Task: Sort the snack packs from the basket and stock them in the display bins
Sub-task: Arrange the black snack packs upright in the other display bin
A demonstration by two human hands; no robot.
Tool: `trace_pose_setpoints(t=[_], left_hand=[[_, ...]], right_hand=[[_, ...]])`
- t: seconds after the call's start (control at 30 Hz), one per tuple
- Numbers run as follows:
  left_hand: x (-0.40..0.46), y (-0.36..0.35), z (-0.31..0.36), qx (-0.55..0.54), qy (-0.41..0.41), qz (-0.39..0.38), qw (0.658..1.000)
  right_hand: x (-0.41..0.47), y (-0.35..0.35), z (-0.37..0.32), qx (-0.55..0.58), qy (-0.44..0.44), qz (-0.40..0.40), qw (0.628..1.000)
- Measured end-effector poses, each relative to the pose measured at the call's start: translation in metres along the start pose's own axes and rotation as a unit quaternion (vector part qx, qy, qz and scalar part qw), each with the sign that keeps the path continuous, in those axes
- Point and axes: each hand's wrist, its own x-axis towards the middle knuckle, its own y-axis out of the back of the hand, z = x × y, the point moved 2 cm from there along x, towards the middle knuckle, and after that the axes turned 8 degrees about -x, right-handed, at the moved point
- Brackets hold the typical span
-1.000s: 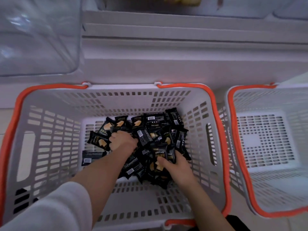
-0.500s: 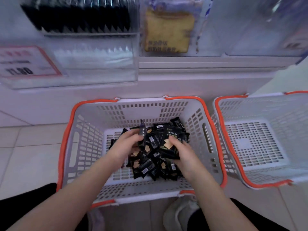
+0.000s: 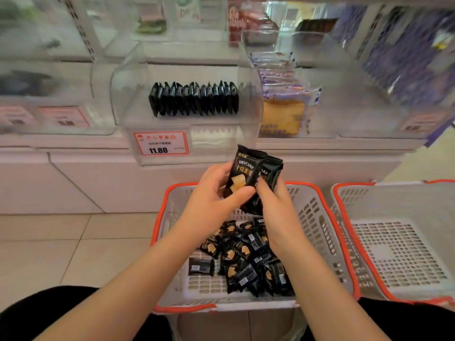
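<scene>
Your left hand (image 3: 211, 195) and right hand (image 3: 275, 203) grip black snack packs (image 3: 248, 173) upright, long axis vertical, above the basket (image 3: 317, 225) holding loose packs; the clear bin (image 3: 187, 99) behind holds a standing row

An orange-framed white price card (image 3: 161, 146) printed 11.80 serves as the landmark. Left of it, two more blurred orange-framed cards (image 3: 64, 116) sit on the same white shelf edge (image 3: 73, 143). Right of it and higher, clear packs of yellow sliced cake (image 3: 282, 116) with purple print stand stacked. Far right and lower stands a second white slotted basket with an orange rim (image 3: 394, 252). Below and left of the card spreads the beige tiled floor (image 3: 61, 247). Well above, blurred packaged goods (image 3: 248, 19) fill an upper shelf.
</scene>
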Motion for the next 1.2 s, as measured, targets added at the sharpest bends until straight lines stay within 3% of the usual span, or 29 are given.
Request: trace_pose_setpoints(t=[0.27,0.4,0.47,0.57,0.63,0.77,0.9,1.1,1.2], left_hand=[[0.032,0.042,0.062,0.053,-0.107,0.02,0.993],[0.063,0.076,0.082,0.121,-0.091,0.01,0.988],[0.08,0.095,0.087,0.13,-0.092,0.075,0.984],[0.105,0.117,0.089,0.255,-0.1,0.13,0.953],[0.122,0.124,0.087,0.312,-0.061,0.096,0.943],[0.15,0.134,0.071,0.351,0.109,-0.008,0.93],[0.169,0.141,0.049,0.454,0.198,-0.102,0.863],[0.189,0.148,0.028,0.485,0.284,-0.134,0.816],[0.199,0.149,0.029,0.543,0.31,-0.154,0.765]], right_hand=[[0.02,-0.034,-0.099,0.0,0.132,-0.094,0.987],[0.058,-0.054,-0.135,-0.015,0.081,-0.102,0.991],[0.082,-0.067,-0.146,-0.043,0.061,-0.113,0.991],[0.116,-0.09,-0.15,-0.161,0.014,-0.113,0.98],[0.135,-0.102,-0.147,-0.215,-0.033,-0.126,0.968],[0.163,-0.117,-0.125,-0.321,-0.075,-0.159,0.931],[0.179,-0.127,-0.102,-0.362,-0.111,-0.226,0.897],[0.194,-0.15,-0.101,-0.414,-0.038,-0.267,0.87],[0.201,-0.151,-0.104,-0.379,-0.031,-0.308,0.872]])
